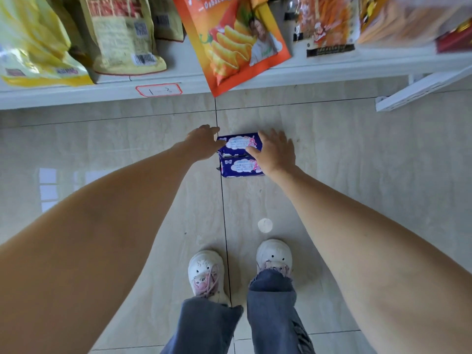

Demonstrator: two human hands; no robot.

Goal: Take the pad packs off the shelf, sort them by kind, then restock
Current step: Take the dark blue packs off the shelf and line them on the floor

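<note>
- Two purple pad packs (240,157) lie on the tiled floor (357,162), one against the other, below the edge of the white shelf (76,95) and ahead of the person's white shoes (207,273).
- The left hand (204,143) reaches the packs' left side, fingers fairly straight, tips at the far pack's end; it grips nothing.
- The right hand (275,152) lies spread against the packs' right side, thumb on the far pack's top, fingers relaxed, not closed round either.
- An orange chip bag (235,39) overhangs the shelf edge, above the packs.
</note>
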